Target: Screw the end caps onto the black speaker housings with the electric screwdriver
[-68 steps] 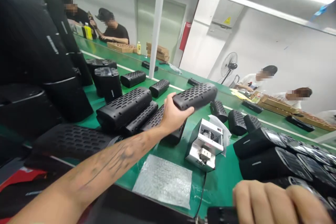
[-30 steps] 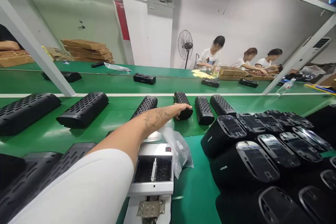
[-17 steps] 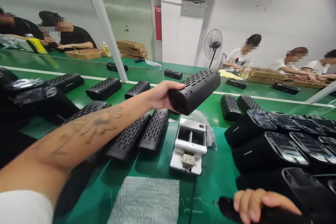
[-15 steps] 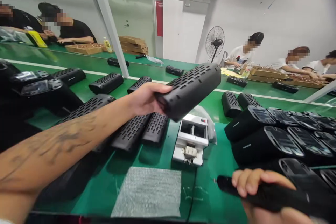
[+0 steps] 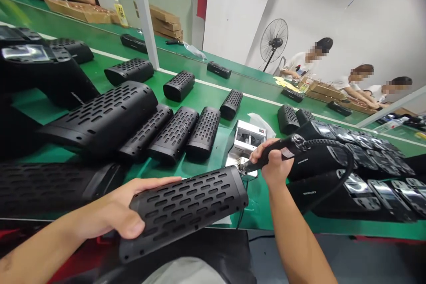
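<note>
My left hand (image 5: 115, 213) is closed on the near end of a black slotted housing (image 5: 191, 211), held low and tilted over the bench's front edge. Wrapped round a black electric screwdriver (image 5: 282, 148) is my right hand (image 5: 277, 166). Its bit points left, at the front of a white screw feeder (image 5: 245, 140); whether it touches a screw is too small to tell. The housing's far end covers part of the feeder's lower front. A coiled cord (image 5: 328, 143) runs from the screwdriver's back end to the right.
Several more slotted housings (image 5: 175, 135) stand on the green bench (image 5: 196, 91) to the left and behind. On the right are rows of black units with shiny panels (image 5: 354, 184). Co-workers sit across the bench beside cardboard trays (image 5: 81, 10). A white post (image 5: 142, 17) rises at centre left.
My left hand has brought the housing down and nearer to me. The right hand has carried the screwdriver up and left to the feeder. The view has shifted.
</note>
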### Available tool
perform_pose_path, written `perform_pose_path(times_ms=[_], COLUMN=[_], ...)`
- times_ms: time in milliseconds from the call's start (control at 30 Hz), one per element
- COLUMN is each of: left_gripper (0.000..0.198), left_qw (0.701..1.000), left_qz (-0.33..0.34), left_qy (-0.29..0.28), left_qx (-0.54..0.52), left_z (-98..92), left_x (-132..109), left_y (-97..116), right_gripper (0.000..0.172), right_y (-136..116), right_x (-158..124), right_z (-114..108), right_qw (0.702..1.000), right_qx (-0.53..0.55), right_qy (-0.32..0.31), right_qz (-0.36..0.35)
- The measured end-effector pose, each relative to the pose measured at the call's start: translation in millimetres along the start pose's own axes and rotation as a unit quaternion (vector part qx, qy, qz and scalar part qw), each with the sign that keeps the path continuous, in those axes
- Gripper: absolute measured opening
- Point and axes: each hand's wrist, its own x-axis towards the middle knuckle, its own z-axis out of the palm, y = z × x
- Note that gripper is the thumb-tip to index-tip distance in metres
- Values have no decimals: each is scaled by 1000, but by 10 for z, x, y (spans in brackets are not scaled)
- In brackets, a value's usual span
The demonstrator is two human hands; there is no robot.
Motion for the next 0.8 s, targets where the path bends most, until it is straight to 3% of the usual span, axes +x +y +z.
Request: perform_pose_path(times_ms=[33, 100, 167, 367, 467, 567, 667, 800], left_gripper=[84, 98, 100, 87, 71, 57, 64, 66], left_qw=[992, 943, 921, 923, 963, 993, 988, 973], left_qz=[-43, -119, -161, -170, -145, -114, -94, -46], left_qy=[-70, -172, -181, -196, -133, 7, 121, 221], left_qx=[-95, -258, -305, -285, -185, -41, -2, -47], left_z=[5, -3, -12, 13, 25, 120, 346, 697], left_x=[23, 100, 184, 266, 200, 83, -69, -266], left_y=[-49, -133, -199, -245, -271, -379, -532, -693], right_gripper=[52, 52, 52, 57, 61, 60, 56, 56], right_y=[0, -11, -28, -131, -167, -133, -67, -61], right_x=[-2, -16, -46, -120, -81, -41, -48, -90], right_z=[13, 37, 57, 54, 49, 70, 90, 65], right_qw=[1000, 1000, 1000, 999, 999, 998, 999, 999], right_qx=[-5, -15, -28, -51, -48, -48, -47, -45], right_qy=[-2, -3, -5, -2, 12, 18, 13, 11], right_qz=[1, 3, 6, 4, -14, -21, -14, -8])
